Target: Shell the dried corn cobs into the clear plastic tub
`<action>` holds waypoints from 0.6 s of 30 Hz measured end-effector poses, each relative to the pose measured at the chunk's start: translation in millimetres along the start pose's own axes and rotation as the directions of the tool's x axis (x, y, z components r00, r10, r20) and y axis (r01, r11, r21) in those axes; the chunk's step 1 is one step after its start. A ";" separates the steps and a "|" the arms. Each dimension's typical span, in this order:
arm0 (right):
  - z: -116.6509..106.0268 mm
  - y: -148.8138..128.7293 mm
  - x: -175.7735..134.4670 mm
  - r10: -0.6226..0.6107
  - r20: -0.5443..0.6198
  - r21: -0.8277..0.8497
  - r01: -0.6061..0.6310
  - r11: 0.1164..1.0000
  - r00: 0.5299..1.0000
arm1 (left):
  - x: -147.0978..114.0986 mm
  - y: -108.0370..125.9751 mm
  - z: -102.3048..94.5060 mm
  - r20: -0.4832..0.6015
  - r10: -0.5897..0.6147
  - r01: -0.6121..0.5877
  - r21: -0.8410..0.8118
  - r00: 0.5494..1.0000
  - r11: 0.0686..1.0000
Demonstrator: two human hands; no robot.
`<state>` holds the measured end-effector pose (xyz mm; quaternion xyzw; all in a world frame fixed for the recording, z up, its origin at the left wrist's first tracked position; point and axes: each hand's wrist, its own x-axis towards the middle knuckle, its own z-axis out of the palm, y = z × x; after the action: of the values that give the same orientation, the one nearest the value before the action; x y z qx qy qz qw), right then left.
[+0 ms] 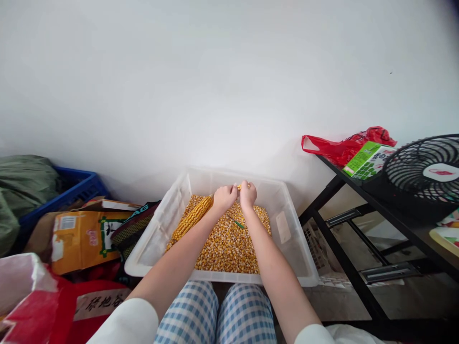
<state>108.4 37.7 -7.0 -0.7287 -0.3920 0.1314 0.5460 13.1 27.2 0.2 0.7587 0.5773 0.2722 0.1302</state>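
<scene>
Two hands (224, 198) (248, 195) on one corn ear (239, 187)

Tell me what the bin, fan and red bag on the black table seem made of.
Bin: likely plastic, satiny; its walls look milky and translucent.
Fan: probably plastic, low sheen; its curved ribs look moulded, though metal's possible.
Red bag: seemingly thin plastic, glossy; crumpled, with a looped handle.
</scene>
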 end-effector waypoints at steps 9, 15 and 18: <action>-2.5 1.6 -1.5 -0.044 -0.045 -0.042 0.043 0.998 0.998 | -1.2 1.8 -9.3 -0.077 0.181 -0.164 0.188 0.981 0.968; 4.0 0.5 -7.7 -0.011 0.032 -0.091 0.014 0.996 0.999 | 10.1 -11.7 10.2 0.071 -0.065 0.071 -0.078 0.995 0.994; 3.9 -3.0 -11.4 -0.135 0.038 -0.150 0.139 0.979 0.990 | 16.7 -19.1 14.5 0.137 -0.152 0.184 -0.260 0.979 0.948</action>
<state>97.1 32.6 -8.5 -0.7375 -0.4577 0.0734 0.4911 9.0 50.5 -17.1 0.6962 0.5887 0.2922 0.2886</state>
